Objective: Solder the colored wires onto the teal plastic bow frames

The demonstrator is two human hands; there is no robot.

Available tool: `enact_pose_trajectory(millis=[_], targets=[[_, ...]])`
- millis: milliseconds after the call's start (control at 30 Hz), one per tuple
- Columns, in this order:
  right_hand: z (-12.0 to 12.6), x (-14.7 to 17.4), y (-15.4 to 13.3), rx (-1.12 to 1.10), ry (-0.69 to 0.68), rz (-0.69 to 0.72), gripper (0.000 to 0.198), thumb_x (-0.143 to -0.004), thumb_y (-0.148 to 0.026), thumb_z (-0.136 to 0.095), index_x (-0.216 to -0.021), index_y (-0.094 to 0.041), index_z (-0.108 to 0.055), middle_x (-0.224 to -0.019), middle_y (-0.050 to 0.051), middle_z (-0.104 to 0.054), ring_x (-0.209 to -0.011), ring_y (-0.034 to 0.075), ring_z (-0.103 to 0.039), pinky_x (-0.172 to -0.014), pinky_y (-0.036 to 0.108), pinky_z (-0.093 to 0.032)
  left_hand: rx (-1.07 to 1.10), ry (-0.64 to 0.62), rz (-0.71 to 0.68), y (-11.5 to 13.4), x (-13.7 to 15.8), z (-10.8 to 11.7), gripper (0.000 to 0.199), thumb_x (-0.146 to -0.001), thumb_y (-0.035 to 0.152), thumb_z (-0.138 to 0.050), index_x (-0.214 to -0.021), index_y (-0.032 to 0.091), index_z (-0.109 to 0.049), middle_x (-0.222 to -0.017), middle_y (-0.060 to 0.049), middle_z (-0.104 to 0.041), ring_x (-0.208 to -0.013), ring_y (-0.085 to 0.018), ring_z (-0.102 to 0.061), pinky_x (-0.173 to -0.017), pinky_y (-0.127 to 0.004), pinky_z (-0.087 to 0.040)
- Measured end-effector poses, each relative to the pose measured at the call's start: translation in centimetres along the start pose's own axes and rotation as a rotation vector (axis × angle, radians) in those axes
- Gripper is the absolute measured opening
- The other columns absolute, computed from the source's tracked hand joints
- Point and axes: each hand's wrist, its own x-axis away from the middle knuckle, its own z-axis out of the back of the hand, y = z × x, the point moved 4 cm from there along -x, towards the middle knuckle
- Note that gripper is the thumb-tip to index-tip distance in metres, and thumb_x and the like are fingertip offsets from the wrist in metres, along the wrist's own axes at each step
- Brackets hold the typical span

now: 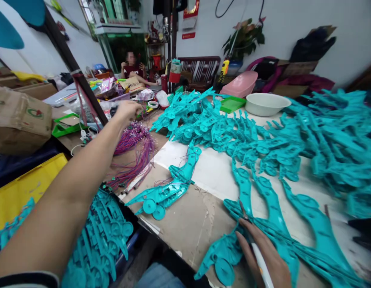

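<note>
Tabletop [200, 218] gap between teal parts [174, 192]

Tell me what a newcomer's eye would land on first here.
Most striking is the heap of turquoise plastic parts, sprawling across the middle and right of the view. Next comes the bundle of purple wires left of it, near the outstretched left hand. At lower right, the right hand holds a white-handled tool among turquoise pieces.

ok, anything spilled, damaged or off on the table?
Nothing looks spilled. The wires sprawl loosely, some ends near the table edge, so they look untidy. The bare tabletop also looks scuffed with pale streaks.
</note>
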Motion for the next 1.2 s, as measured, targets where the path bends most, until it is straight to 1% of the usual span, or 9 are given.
enact_pose_trajectory(millis=[100, 167, 333, 567, 767, 900, 1033, 1100, 1200], targets=[[-0.3, 0.2, 0.1, -0.002, 0.088, -0.024, 0.038, -0.093, -0.046, -0.048, -0.123, -0.027, -0.061, -0.115, 0.004, -0.07, -0.105, 0.023, -0.068, -0.088, 0.035, -0.057, -0.055, 0.091, -0.089, -0.1, -0.4, 1.3, 0.011, -0.067, 0.009, -0.06, -0.058, 0.013, -0.056, -0.042, 0.003, -0.042, -0.041, -0.006, -0.034, -0.041, -0.016, -0.025], [-0.6, 0.3, 0.2, -0.008, 0.113, -0.034, 0.038, -0.092, -0.047, -0.047, -0.122, -0.028, -0.062, -0.115, 0.004, -0.07, -0.105, 0.023, -0.068, -0.089, 0.035, -0.057, -0.092, 0.088, -0.098, -0.3, -0.5, 2.0, 0.01, -0.07, 0.013, -0.06, -0.06, 0.013, -0.058, -0.042, 0.003, -0.044, -0.042, -0.007, -0.037, -0.042, -0.016, -0.027], [-0.3, 0.2, 0.0, -0.025, 0.08, -0.043, 0.039, -0.093, -0.046, -0.047, -0.124, -0.027, -0.061, -0.122, 0.005, -0.067, -0.109, 0.024, -0.066, -0.092, 0.036, -0.056, -0.064, 0.065, -0.089, 0.1, -0.7, 2.8, 0.007, -0.072, 0.012, -0.059, -0.065, 0.013, -0.06, -0.042, 0.004, -0.045, -0.04, -0.006, -0.031, -0.041, -0.017, -0.024], [0.1, 0.0, -0.1, -0.069, -0.028, -0.07, 0.038, -0.094, -0.041, -0.047, -0.127, -0.027, -0.06, -0.126, 0.005, -0.066, -0.114, 0.024, -0.065, -0.094, 0.036, -0.056, -0.014, -0.082, 0.017, 0.1, -0.9, 2.7, 0.011, -0.074, 0.01, -0.062, -0.064, 0.013, -0.057, -0.042, 0.004, -0.045, -0.036, -0.005, -0.029, -0.038, -0.018, -0.02], [-0.2, 0.1, 0.2, -0.072, -0.039, -0.02, 0.037, -0.095, -0.043, -0.045, -0.121, -0.024, -0.063, -0.117, 0.006, -0.071, -0.111, 0.024, -0.066, -0.091, 0.035, -0.058, 0.079, -0.088, -0.012, 2.6, -0.5, 3.1, 0.014, -0.086, 0.006, -0.052, -0.073, 0.01, -0.055, -0.043, 0.004, -0.044, -0.037, -0.004, -0.029, -0.041, -0.018, -0.016], [0.0, -0.3, 0.0, -0.105, -0.049, -0.042, 0.038, -0.094, -0.045, -0.045, -0.119, -0.025, -0.065, -0.116, 0.006, -0.071, -0.106, 0.025, -0.069, -0.086, 0.036, -0.06, 0.157, -0.219, -0.093, 5.2, 2.2, 1.6, 0.014, -0.09, 0.008, -0.051, -0.077, 0.011, -0.054, -0.048, 0.003, -0.053, -0.038, -0.004, -0.036, -0.041, -0.018, -0.018], [1.4, -1.6, -0.9, -0.171, -0.086, -0.033, 0.036, -0.094, -0.044, -0.045, -0.115, -0.025, -0.067, -0.109, 0.005, -0.074, -0.097, 0.025, -0.072, -0.079, 0.035, -0.061, 0.259, -0.273, -0.139, 7.4, 6.3, 0.2, 0.014, -0.087, 0.007, -0.057, -0.073, 0.011, -0.056, -0.054, 0.0, -0.058, -0.042, -0.005, -0.043, -0.042, -0.018, -0.027], [3.2, -2.8, -1.9, -0.193, -0.025, -0.024, 0.034, -0.094, -0.042, -0.046, -0.115, -0.025, -0.066, -0.109, 0.005, -0.074, -0.096, 0.024, -0.072, -0.08, 0.034, -0.061, 0.32, -0.312, -0.143, 8.1, 8.3, -0.5, 0.013, -0.083, 0.009, -0.063, -0.071, 0.012, -0.057, -0.056, 0.0, -0.059, -0.042, -0.005, -0.044, -0.042, -0.018, -0.027], [7.5, -5.4, -4.0, -0.208, 0.203, -0.055, 0.028, -0.094, -0.036, -0.05, -0.116, -0.026, -0.063, -0.116, 0.006, -0.071, -0.107, 0.023, -0.069, -0.093, 0.035, -0.056, 0.391, -0.422, -0.149, 8.5, 11.6, -2.4, 0.009, -0.076, 0.014, -0.07, -0.072, 0.013, -0.063, -0.058, -0.001, -0.062, -0.042, -0.005, -0.044, -0.04, -0.018, -0.025]])
